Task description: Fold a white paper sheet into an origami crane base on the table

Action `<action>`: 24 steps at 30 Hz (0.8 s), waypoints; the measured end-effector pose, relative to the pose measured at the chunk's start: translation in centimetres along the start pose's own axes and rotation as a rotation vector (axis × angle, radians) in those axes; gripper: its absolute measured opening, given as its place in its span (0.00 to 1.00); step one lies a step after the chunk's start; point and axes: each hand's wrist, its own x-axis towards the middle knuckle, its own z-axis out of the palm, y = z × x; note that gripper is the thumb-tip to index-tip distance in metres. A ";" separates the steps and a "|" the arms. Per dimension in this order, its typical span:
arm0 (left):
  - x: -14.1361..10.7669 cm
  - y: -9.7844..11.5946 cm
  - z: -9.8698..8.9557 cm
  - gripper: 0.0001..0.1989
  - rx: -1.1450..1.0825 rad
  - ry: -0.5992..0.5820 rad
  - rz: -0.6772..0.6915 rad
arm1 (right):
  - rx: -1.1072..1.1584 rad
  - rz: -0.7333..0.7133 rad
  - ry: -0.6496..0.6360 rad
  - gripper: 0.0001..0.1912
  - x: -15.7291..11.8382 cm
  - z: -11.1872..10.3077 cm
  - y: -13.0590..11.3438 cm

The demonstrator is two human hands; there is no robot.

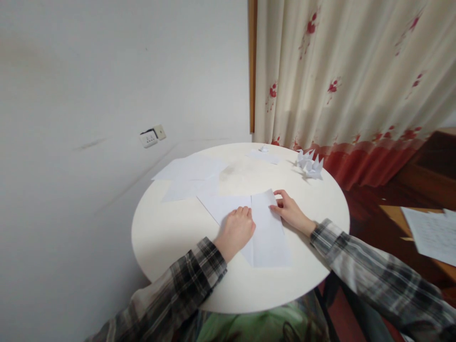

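A white sheet of paper (268,237) lies on the round white table (171,251) in front of me, with a straight line running lengthwise between its slanted left part and the right strip. My left hand (238,229) is closed and rests on the paper just left of that line; its curled fingers hide whatever may be between them. With thumb and fingers, my right hand (287,209) pinches the sheet's upper right edge, which is slightly raised. Both forearms are in plaid sleeves.
More white sheets (192,168) overlap at the table's back left. Folded paper cranes (311,167) stand at the back right; a smaller folded piece (263,149) sits near the far edge by a paper strip (265,156). Wall and curtain (342,71) border the table.
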 end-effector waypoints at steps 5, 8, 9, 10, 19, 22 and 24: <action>0.0 0.0 -0.2 0.12 0.008 -0.010 0.004 | -0.006 0.016 0.014 0.18 0.1 0.0 0.3; 0.0 0.0 -0.2 0.12 0.009 -0.016 0.004 | 0.004 0.019 0.023 0.17 0.1 0.1 0.5; 0.0 0.0 -0.2 0.12 0.008 -0.015 0.004 | 0.010 0.017 0.025 0.17 0.1 0.1 0.5; 0.0 0.0 -0.2 0.12 0.006 -0.013 0.003 | 0.015 0.015 0.026 0.17 0.1 0.1 0.5; 0.1 0.0 -0.1 0.12 0.000 -0.007 0.005 | 0.032 0.015 0.017 0.17 0.0 0.0 0.1; 0.1 0.0 -0.2 0.12 -0.002 -0.007 0.002 | 0.025 0.013 0.018 0.16 0.1 0.0 0.1; 0.1 0.1 -0.2 0.12 -0.001 -0.009 -0.001 | 0.019 0.011 0.018 0.16 0.1 0.0 0.2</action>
